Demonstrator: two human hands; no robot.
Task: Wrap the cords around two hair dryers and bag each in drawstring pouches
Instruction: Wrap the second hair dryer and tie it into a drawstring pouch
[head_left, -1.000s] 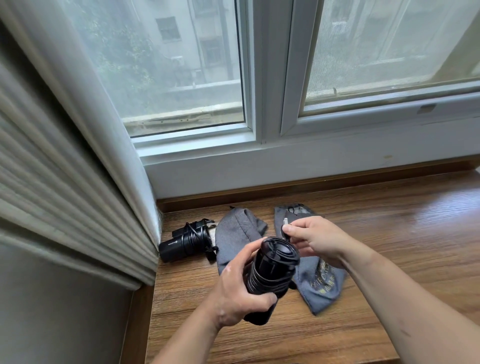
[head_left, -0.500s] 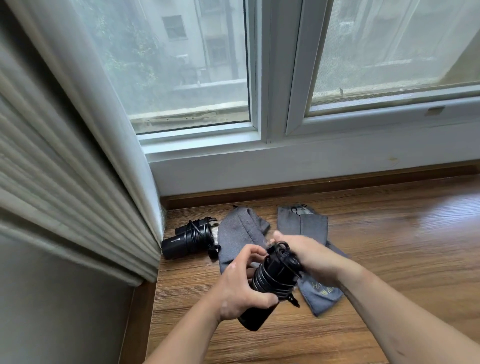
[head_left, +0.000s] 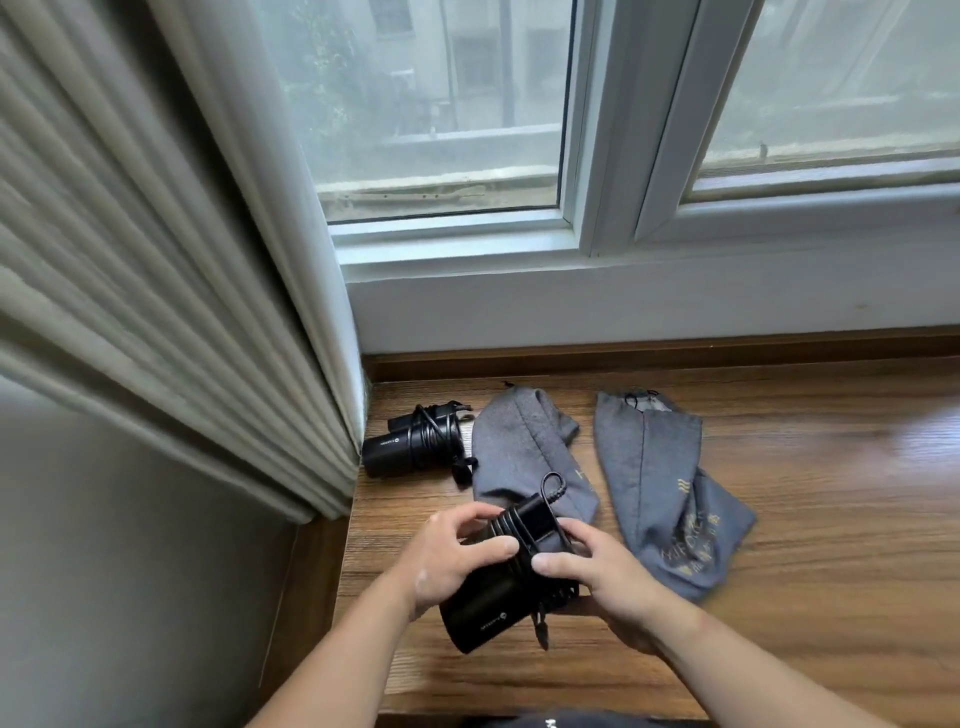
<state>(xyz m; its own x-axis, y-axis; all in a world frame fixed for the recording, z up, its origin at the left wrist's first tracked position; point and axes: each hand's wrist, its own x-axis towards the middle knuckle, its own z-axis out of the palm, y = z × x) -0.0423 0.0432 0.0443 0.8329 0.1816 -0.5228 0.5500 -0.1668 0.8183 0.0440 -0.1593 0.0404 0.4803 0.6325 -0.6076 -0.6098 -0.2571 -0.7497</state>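
Two hands hold one black hair dryer (head_left: 488, 608) above the wooden ledge (head_left: 831, 519). The left hand (head_left: 457, 556) curls round its barrel with the thumb laid across the coils, and the right hand (head_left: 597, 577) grips it from the other side, thumb on the same coils and fingers underneath. The cord (head_left: 511, 525) is wound in several turns about this dryer's middle, with a small loop standing up at the far end and a short tail, probably the plug end, dangling below. The winding of this one therefore looks all but finished, with only the loose end left to tuck in or secure. Beyond the held dryer and to its left, the second hair dryer (head_left: 410, 447) lies on the ledge with its own cord wrapped round it in turns, so that wrapping appears done. Just beyond the held dryer, partly hidden behind it, a grey drawstring pouch (head_left: 524, 457) lies flat and looks empty. The other pouch (head_left: 670, 493) lies to the right of the held dryer, also flat, its mouth turned away from it. Neither dryer is in a pouch. On this showing the wrapping half is nearly complete and the bagging half not yet begun: each dryer has to go into a pouch and each drawstring be pulled closed.
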